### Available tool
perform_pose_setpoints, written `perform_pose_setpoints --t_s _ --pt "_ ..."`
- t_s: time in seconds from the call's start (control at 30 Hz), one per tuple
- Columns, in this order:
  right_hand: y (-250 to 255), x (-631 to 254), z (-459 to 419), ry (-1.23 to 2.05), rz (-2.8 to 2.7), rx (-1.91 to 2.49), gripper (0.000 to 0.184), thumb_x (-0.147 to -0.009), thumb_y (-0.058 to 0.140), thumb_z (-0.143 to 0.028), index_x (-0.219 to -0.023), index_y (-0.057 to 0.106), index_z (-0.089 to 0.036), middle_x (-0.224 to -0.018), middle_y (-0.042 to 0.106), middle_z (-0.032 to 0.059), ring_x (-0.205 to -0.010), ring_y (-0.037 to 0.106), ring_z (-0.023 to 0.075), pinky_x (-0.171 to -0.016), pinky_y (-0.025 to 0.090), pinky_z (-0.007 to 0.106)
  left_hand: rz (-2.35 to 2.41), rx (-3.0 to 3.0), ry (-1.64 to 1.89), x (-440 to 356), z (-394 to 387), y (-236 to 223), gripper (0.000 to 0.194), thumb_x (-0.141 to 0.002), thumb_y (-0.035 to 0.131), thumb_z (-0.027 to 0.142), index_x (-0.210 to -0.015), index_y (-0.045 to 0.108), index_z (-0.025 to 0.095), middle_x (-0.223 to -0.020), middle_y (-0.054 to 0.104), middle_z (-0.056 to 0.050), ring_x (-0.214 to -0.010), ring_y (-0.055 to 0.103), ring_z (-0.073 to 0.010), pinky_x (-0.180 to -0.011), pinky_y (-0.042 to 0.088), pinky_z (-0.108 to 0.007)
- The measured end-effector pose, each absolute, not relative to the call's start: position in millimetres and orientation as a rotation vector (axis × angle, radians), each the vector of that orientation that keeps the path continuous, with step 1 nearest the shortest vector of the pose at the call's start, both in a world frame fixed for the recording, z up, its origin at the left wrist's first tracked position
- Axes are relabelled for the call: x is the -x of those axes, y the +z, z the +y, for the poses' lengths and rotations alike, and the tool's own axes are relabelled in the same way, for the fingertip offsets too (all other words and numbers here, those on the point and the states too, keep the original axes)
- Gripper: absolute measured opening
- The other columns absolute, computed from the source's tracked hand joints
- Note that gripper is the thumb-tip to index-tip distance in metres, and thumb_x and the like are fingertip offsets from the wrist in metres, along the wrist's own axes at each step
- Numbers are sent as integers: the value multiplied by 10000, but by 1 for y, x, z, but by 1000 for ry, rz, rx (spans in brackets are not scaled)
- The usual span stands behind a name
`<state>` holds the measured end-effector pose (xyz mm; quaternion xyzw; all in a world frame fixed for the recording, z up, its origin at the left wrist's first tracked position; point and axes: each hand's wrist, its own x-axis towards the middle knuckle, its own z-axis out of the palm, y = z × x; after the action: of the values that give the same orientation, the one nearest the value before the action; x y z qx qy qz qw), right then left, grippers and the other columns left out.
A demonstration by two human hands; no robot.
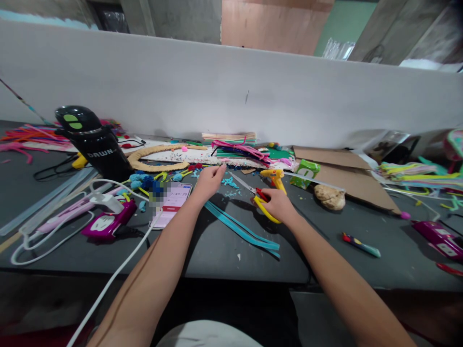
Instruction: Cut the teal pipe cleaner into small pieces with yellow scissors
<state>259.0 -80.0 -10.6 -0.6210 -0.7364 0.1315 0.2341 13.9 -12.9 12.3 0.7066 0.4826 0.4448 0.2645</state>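
My right hand point(280, 205) is wrapped around the red and yellow handles of a pair of scissors point(243, 183), whose blades point left toward my other hand. Thumb and fingers pressed together, my left hand point(211, 182) is closed just beyond the blade tips; whatever is between its fingers is too small to make out. Long light-blue pipe cleaners point(242, 229) stretch over the table from beside my left wrist toward the front right. Small cut blue pieces point(230, 182) lie scattered between my hands.
A yellow glue gun point(274, 177) stands behind my right hand, near a green box point(305, 174) and cardboard point(347, 180). On the left are a phone point(177, 207), a purple power strip point(110, 221) with a white cable, and a black tumbler point(96, 149). A cutter point(360, 245) lies right.
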Motion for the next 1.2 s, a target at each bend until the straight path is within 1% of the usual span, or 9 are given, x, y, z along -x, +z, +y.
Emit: perform_pose_setpoints --t_s 0.2,0.4,0.6,0.67,0.87,1.2 --pt "-10 -259 -81 349 -2029 1706 329 -758 600 -505 -648 584 -195 -588 549 -5 -576 446 130 -519 257 251 1308 -1906 1192 -15 -15 14 510 -898 396 556 -547 362 188 -508 335 28 -510 314 -102 -525 216 -281" --pt "-9 -258 -81 319 -2024 1712 318 -755 608 -496 -658 604 -193 -599 563 0 -591 458 135 -526 256 253 1317 -1902 1194 -15 -14 13 514 -895 401 567 -547 365 190 -506 343 26 -506 319 -104 -524 212 -285" --pt "-8 -257 -81 318 -2039 1720 412 -754 590 -579 -614 528 -196 -580 530 -4 -563 415 125 -518 253 253 1321 -1913 1193 -14 -14 14 511 -900 402 553 -544 367 188 -508 349 25 -507 321 -105 -527 208 -288" --pt "-8 -257 -82 325 -2024 1721 419 -747 594 -590 -618 522 -198 -583 525 -5 -566 418 125 -514 251 252 1326 -1908 1198 -13 -14 15 506 -899 409 545 -542 370 188 -506 356 25 -504 319 -104 -526 208 -288" --pt "-9 -259 -82 357 -2011 1693 402 -757 598 -559 -610 506 -196 -574 514 -9 -574 430 122 -527 268 244 1333 -1895 1193 -14 -14 16 498 -897 413 532 -541 370 186 -501 346 27 -502 315 -102 -525 203 -288" --pt "-12 -259 -79 345 -2038 1688 351 -759 603 -514 -629 554 -191 -584 521 -7 -577 418 123 -525 255 250 1326 -1892 1179 -14 -14 15 500 -897 410 538 -550 380 180 -507 337 34 -510 321 -95 -527 220 -269"
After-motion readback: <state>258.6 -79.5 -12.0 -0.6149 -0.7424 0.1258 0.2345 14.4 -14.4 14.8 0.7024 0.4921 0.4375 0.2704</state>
